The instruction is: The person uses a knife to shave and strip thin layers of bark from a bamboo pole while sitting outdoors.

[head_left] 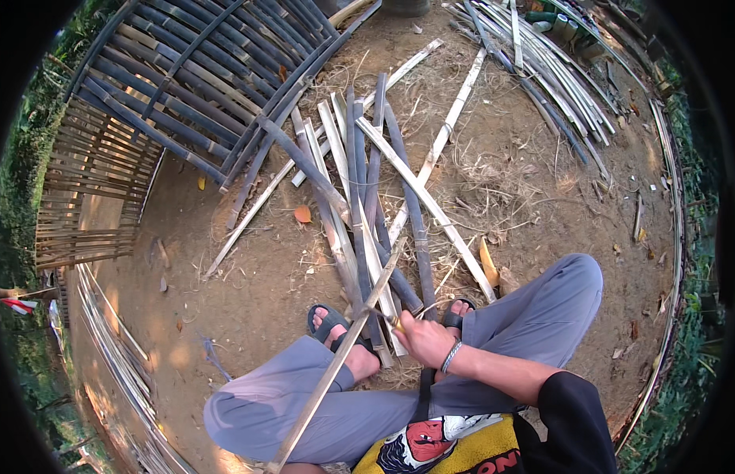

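Note:
A long pale bamboo strip (324, 379) slants across my lap, from the lower edge up past my feet. At its lower end only a sliver of my left hand (303, 468) shows at the picture's edge, closed around the strip; most of its fingers are cut off from view. My right hand (427, 340), with a bracelet at the wrist, grips a knife (394, 321) by its handle. The narrow dark blade points left and meets the strip around its middle. Below them, dark bamboo poles (358, 197) and pale split strips (431, 201) lie crossed on the ground between my sandalled feet.
A dark bamboo slatted frame (202, 71) stands at the far left, beside a lighter slatted panel (95, 174). Bundles of split strips lie at the far right (553, 71) and near left (115, 355). Thin shavings (502, 189) litter the dirt ground.

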Motion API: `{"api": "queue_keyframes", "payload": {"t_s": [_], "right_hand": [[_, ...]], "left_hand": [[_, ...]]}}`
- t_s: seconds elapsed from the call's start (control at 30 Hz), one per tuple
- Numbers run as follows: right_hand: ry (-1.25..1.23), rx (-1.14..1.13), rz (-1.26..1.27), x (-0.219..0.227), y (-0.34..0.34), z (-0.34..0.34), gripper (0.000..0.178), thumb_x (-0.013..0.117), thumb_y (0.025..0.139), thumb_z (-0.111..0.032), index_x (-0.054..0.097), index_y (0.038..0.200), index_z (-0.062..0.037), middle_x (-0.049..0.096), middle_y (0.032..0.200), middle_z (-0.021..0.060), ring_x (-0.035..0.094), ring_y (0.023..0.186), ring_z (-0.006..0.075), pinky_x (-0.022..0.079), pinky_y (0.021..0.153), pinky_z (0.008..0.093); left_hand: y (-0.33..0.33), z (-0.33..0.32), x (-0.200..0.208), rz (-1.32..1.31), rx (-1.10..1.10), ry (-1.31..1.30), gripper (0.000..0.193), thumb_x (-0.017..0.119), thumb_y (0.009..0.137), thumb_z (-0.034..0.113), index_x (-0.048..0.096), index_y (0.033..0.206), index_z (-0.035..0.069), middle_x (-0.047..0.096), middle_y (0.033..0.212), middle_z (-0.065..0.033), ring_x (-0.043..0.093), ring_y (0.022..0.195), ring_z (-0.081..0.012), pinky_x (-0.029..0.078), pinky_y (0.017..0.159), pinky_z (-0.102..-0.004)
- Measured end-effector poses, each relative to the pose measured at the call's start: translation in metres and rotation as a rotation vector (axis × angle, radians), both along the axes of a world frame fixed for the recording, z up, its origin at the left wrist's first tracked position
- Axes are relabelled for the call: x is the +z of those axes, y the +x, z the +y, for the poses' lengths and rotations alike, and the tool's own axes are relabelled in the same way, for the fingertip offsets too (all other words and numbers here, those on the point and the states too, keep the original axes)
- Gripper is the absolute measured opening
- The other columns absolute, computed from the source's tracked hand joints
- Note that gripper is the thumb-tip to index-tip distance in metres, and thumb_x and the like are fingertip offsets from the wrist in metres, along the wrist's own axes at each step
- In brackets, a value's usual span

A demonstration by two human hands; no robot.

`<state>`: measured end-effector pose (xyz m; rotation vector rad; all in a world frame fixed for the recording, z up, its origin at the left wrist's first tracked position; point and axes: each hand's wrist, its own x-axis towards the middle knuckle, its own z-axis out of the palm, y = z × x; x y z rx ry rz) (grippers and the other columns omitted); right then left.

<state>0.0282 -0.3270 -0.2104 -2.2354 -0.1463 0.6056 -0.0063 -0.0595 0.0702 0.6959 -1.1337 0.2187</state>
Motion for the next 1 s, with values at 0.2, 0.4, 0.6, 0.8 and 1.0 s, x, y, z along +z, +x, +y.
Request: {"api": "queue_keyframes", "payload": {"t_s": [0.2, 0.4, 0.6, 0.8, 1.0], "right_hand": [[0.088, 0.068, -0.046, 0.003, -0.003, 0.004, 0.031, 0.047, 0.098, -0.026, 0.038, 0.096, 0.0035, 0.06, 0.063, 0.0281, 0.062, 0.062, 0.0474, 0.05, 0.055, 0.0536], [0.091, -0.079, 0.009, -0.023, 0.01, 0.019, 0.031, 0.047, 0.098, -0.026, 0.039, 0.099, 0.0037, 0.059, 0.065, 0.0301, 0.061, 0.065, 0.0489, 0.049, 0.058, 0.0561], [0.109, -0.021, -0.011, 0.005, -0.002, 0.021, 0.032, 0.046, 0.099, -0.026, 0.04, 0.098, 0.0056, 0.06, 0.065, 0.0305, 0.061, 0.064, 0.0493, 0.05, 0.056, 0.0553], [0.135, -0.092, 0.024, 0.004, -0.005, 0.022, 0.029, 0.049, 0.098, -0.023, 0.039, 0.095, 0.0044, 0.057, 0.062, 0.0306, 0.059, 0.064, 0.0502, 0.046, 0.056, 0.0574], [0.059, -0.199, 0.029, -0.02, 0.01, 0.019, 0.031, 0.047, 0.098, -0.024, 0.04, 0.097, 0.0065, 0.059, 0.064, 0.0315, 0.06, 0.062, 0.05, 0.049, 0.054, 0.056]], "left_hand": [[0.003, -0.006, -0.006, 0.001, -0.007, 0.02, 0.042, 0.053, 0.094, 0.011, 0.028, 0.062, 0.022, 0.029, 0.049, 0.0133, 0.026, 0.039, 0.0034, 0.015, 0.041, -0.0174], [0.01, -0.025, -0.01, 0.002, -0.033, 0.062, 0.042, 0.053, 0.094, 0.01, 0.028, 0.062, 0.022, 0.029, 0.049, 0.0132, 0.026, 0.039, 0.0034, 0.015, 0.041, -0.0174], [0.011, -0.024, -0.008, -0.002, -0.018, 0.071, 0.042, 0.053, 0.094, 0.009, 0.028, 0.062, 0.022, 0.029, 0.049, 0.0132, 0.026, 0.039, 0.0034, 0.015, 0.041, -0.0175], [0.002, 0.0, 0.004, -0.011, 0.027, 0.006, 0.042, 0.052, 0.094, 0.008, 0.028, 0.062, 0.022, 0.029, 0.049, 0.0132, 0.026, 0.039, 0.0033, 0.015, 0.041, -0.0175], [-0.001, 0.01, 0.012, -0.023, 0.065, -0.037, 0.042, 0.052, 0.094, 0.007, 0.028, 0.062, 0.022, 0.029, 0.049, 0.0132, 0.026, 0.039, 0.0033, 0.015, 0.041, -0.0175]]}}
